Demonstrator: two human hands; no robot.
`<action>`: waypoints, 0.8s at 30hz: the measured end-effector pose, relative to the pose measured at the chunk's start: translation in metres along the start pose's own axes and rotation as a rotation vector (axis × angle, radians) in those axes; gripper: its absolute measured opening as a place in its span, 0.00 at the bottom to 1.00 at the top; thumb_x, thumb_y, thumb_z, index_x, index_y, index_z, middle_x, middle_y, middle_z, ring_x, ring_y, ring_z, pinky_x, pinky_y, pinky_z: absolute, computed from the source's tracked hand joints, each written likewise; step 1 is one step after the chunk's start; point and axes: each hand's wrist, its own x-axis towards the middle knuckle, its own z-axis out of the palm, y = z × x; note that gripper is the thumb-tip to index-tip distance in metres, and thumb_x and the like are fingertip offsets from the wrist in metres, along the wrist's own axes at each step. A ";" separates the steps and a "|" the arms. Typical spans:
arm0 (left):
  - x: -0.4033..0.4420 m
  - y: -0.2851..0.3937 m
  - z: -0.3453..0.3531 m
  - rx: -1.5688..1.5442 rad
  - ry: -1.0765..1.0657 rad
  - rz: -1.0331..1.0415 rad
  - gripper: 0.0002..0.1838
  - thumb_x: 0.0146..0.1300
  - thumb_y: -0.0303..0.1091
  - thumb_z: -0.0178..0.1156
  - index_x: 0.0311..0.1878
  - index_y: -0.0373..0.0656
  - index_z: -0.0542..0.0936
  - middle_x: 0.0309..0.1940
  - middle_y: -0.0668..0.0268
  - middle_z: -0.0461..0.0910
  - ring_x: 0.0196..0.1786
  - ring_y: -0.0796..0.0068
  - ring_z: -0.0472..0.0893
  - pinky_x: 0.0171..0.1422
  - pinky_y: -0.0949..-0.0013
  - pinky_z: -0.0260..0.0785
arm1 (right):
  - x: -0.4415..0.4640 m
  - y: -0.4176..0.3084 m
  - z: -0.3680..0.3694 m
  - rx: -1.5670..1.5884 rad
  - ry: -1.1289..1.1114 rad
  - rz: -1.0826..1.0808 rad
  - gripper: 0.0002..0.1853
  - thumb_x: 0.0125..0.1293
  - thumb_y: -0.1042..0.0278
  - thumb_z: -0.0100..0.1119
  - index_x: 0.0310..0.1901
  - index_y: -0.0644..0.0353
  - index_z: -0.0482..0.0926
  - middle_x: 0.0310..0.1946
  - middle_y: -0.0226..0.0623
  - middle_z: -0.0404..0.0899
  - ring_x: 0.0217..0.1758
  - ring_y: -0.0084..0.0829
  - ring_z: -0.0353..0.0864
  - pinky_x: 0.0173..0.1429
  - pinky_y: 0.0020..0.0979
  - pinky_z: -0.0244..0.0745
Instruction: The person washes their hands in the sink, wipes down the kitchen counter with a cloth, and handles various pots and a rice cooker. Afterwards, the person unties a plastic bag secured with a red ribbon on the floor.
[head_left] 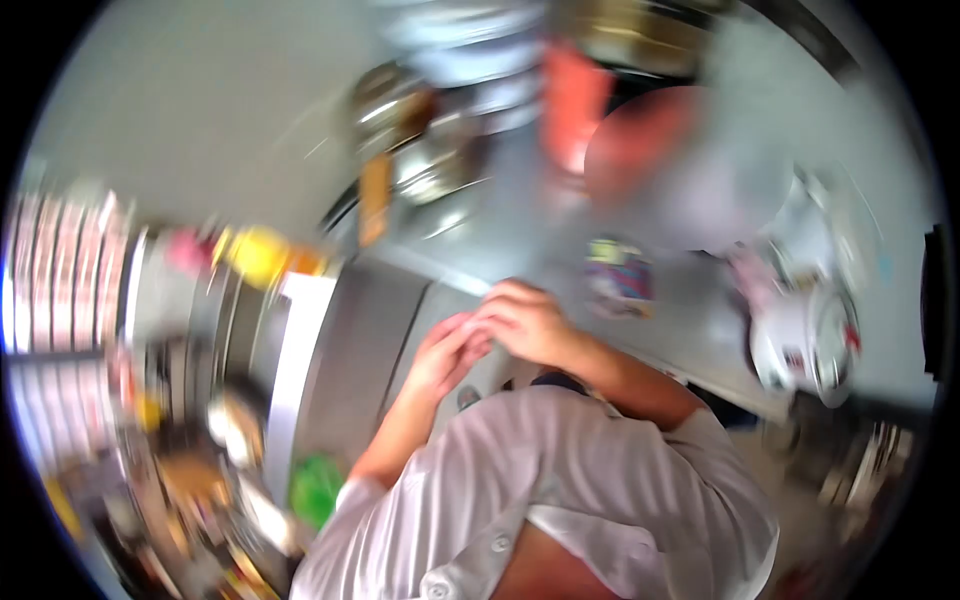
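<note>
The small packet with purple, blue and white print (618, 280) lies flat, as it seems, on the grey metal counter (540, 250), a little inside its front edge. It is forward and to the right of the hands. The right hand (528, 322) is the nearer one; the left hand (445, 358) is farther. The long axis of the packet appears to go away from the body, its far end slightly to the left, but blur makes this uncertain. The fingers of both hands are partly bent and meet; whether they pinch something small between them, I cannot tell. Farther right stands a white rounded appliance (785, 345); beyond the packet, a red object (572, 115) and a large round pale shape are smeared. The stacked pale dishes (465, 50) are cut off at the top.
</note>
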 end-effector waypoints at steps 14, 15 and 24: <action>-0.402 -0.054 -0.301 0.181 1.328 0.590 0.10 0.66 0.40 0.67 0.42 0.44 0.86 0.30 0.71 0.84 0.31 0.81 0.80 0.37 0.75 0.73 | -0.038 -0.151 0.359 0.204 -1.034 0.050 0.25 0.63 0.77 0.66 0.63 0.59 0.77 0.52 0.44 0.81 0.37 0.32 0.83 0.39 0.29 0.79; -0.440 -0.062 -0.323 0.296 1.593 0.564 0.13 0.64 0.42 0.67 0.37 0.41 0.88 0.27 0.68 0.85 0.29 0.77 0.82 0.36 0.72 0.72 | -0.041 -0.145 0.365 0.168 -1.035 0.008 0.24 0.63 0.77 0.66 0.62 0.60 0.78 0.52 0.44 0.81 0.37 0.32 0.83 0.39 0.28 0.79; -0.555 -0.157 -0.474 1.242 1.846 -0.765 0.26 0.66 0.63 0.56 0.34 0.48 0.87 0.29 0.62 0.87 0.31 0.62 0.87 0.30 0.55 0.78 | -0.146 -0.073 0.234 -0.350 -0.699 0.209 0.12 0.63 0.64 0.65 0.46 0.58 0.85 0.43 0.46 0.85 0.47 0.50 0.84 0.52 0.42 0.80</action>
